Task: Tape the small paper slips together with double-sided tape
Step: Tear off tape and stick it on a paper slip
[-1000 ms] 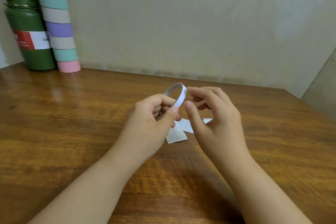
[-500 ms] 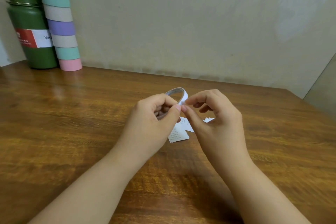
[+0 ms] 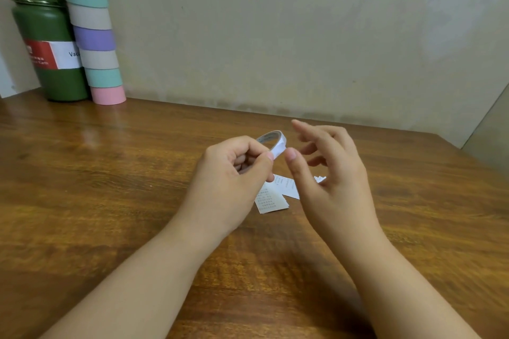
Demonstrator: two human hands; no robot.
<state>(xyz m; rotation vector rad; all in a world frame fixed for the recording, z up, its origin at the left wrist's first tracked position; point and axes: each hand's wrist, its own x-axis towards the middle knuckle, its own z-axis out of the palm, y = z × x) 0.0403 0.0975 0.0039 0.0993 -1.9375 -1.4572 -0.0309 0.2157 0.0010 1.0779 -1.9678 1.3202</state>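
While the left hand (image 3: 234, 173) pinches the roll of double-sided tape (image 3: 272, 142) at the centre of the frame, lifted off the counter (image 3: 110, 187), the right hand (image 3: 327, 170) hovers just beside it with fingers spread and holding nothing, its thumb close to the roll's edge, probably hunting for the loose end. Holding the roll raised likely keeps the rim reachable. Below and between the hands, the small paper slips (image 3: 271, 201) lie flat on the wood, untaped, waiting within reach.
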